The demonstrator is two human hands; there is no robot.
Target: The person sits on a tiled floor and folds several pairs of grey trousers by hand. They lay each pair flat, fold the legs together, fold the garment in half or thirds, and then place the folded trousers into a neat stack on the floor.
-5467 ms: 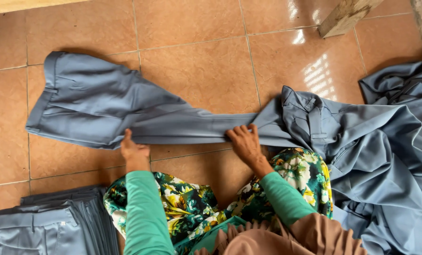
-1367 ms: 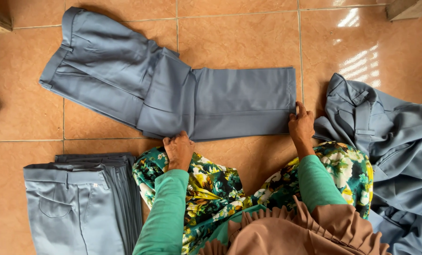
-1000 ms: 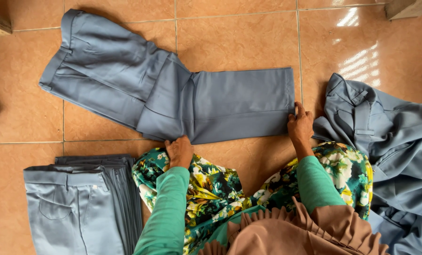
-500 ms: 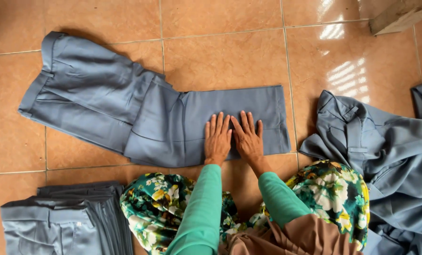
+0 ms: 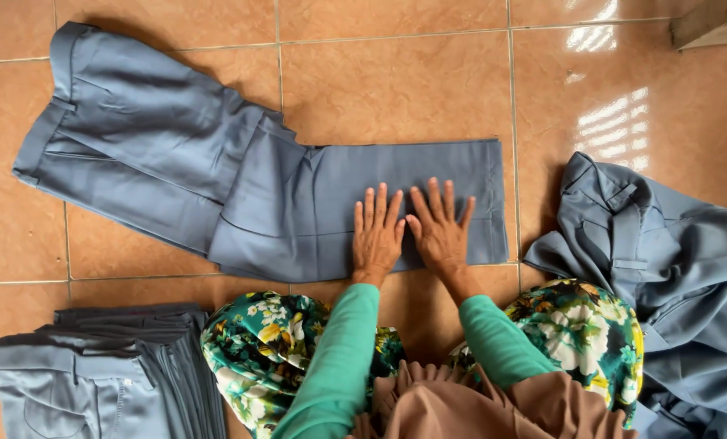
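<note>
Right now you are pressing your left hand (image 5: 377, 234) and right hand (image 5: 440, 230) flat, fingers spread open, side by side on the folded grey trousers (image 5: 258, 191) lying on the tiled floor (image 5: 396, 89), between a folded stack (image 5: 103, 370) and a loose pile (image 5: 672, 268).

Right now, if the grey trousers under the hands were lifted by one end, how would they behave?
The grey trousers would probably droop limply: they lie flat and creased, folded over themselves. They look light and thin. On the glossy floor tiles they may slide when pushed, though the left hand and right hand press them flat.
</note>
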